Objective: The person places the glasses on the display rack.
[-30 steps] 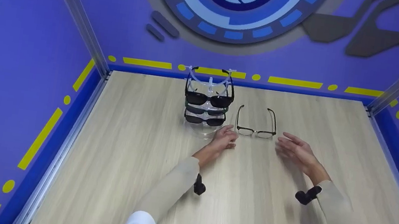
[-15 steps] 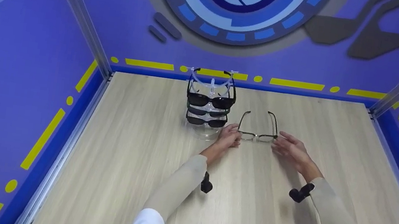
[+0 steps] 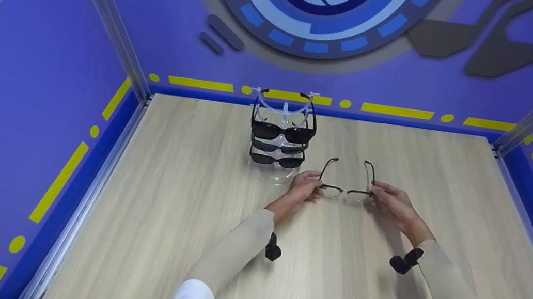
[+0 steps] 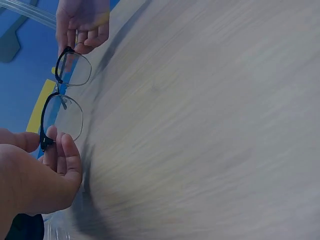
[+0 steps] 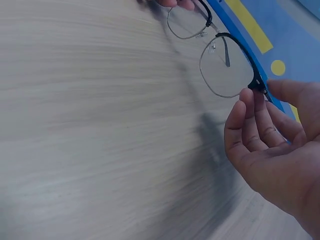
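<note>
A pair of eyeglasses (image 3: 346,190) with dark brow bars and thin metal lower rims is held between both hands, its temples unfolded and pointing away. My left hand (image 3: 301,188) pinches the left hinge corner between thumb and fingers, as the left wrist view shows close up on the frame (image 4: 46,120). At the opposite corner my right hand (image 3: 397,205) pinches the frame (image 5: 255,75) the same way. Just left of the left hand stands a clear display rack (image 3: 284,113), bearing black sunglasses (image 3: 283,133) on top and two more dark pairs below.
The light wooden table (image 3: 176,199) is bounded by a blue-purple back wall (image 3: 410,89) and side walls with metal corner posts (image 3: 107,17). The rack's round clear base (image 3: 277,176) sits close beside the left hand.
Both hands have closed in on the eyeglasses from either side and taken hold of the frame's corners. The eyeglasses have come slightly nearer to me. The rack stays in place.
</note>
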Demonstrator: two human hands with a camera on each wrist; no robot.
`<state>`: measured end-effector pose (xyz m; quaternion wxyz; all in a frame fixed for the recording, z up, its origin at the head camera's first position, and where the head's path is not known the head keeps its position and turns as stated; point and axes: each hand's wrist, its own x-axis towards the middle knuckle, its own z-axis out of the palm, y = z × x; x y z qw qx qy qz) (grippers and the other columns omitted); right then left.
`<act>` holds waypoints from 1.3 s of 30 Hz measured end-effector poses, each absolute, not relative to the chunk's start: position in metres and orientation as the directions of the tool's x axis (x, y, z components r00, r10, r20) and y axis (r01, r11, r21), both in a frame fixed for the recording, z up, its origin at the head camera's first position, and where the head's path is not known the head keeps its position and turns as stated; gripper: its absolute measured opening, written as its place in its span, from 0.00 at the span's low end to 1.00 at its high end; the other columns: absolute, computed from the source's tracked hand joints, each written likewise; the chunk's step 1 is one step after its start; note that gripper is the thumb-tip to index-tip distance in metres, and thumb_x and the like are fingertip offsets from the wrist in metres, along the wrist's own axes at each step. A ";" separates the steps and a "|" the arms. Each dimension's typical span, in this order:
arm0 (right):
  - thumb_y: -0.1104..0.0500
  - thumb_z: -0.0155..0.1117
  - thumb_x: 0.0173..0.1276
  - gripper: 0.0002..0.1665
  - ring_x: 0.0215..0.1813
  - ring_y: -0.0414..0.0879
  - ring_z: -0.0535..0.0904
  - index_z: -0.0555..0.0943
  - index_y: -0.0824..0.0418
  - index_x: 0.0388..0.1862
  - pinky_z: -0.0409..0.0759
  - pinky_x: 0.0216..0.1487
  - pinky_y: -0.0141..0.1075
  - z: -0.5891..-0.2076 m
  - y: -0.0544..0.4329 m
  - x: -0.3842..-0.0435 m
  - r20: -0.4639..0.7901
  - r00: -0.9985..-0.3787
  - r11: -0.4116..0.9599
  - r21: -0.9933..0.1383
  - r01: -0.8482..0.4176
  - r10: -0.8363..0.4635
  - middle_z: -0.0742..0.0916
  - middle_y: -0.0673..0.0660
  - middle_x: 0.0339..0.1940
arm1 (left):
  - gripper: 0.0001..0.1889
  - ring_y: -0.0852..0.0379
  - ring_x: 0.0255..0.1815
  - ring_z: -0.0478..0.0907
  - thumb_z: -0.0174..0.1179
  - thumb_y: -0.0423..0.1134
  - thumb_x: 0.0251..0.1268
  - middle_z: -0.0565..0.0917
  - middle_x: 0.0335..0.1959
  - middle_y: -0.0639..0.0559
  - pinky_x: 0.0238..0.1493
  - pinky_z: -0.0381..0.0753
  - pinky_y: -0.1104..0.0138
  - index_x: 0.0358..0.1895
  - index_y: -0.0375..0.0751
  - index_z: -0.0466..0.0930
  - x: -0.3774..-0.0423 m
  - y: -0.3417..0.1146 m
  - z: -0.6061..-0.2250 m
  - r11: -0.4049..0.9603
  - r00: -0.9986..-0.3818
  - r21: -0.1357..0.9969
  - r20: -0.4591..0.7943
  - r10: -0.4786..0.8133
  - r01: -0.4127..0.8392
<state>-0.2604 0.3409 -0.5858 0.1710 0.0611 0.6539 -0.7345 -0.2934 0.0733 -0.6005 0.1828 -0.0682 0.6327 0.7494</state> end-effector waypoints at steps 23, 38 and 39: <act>0.59 0.57 0.80 0.11 0.43 0.37 0.84 0.79 0.52 0.57 0.83 0.47 0.30 -0.559 0.349 -0.224 -0.357 -0.912 -0.048 -0.926 0.373 -0.203 0.83 0.47 0.41 | 0.17 0.66 0.23 0.80 0.60 0.26 0.66 0.89 0.33 0.48 0.25 0.79 0.78 0.57 0.27 0.79 -0.265 0.068 -0.569 -0.118 -0.897 0.908 -0.365 0.250 -0.402; 0.56 0.58 0.80 0.13 0.44 0.37 0.85 0.78 0.49 0.59 0.83 0.48 0.31 -0.546 0.347 -0.210 -0.362 -0.905 -0.003 -0.928 0.372 -0.225 0.84 0.47 0.43 | 0.20 0.66 0.29 0.80 0.63 0.27 0.65 0.85 0.28 0.56 0.32 0.80 0.77 0.60 0.33 0.79 -0.251 0.054 -0.554 -0.087 -0.896 0.921 -0.344 0.279 -0.381; 0.57 0.58 0.80 0.13 0.44 0.37 0.85 0.78 0.49 0.59 0.84 0.48 0.31 -0.545 0.347 -0.209 -0.361 -0.905 -0.004 -0.929 0.371 -0.226 0.84 0.47 0.42 | 0.20 0.66 0.29 0.80 0.63 0.27 0.65 0.86 0.29 0.56 0.33 0.80 0.77 0.60 0.33 0.79 -0.250 0.054 -0.553 -0.088 -0.897 0.922 -0.339 0.284 -0.377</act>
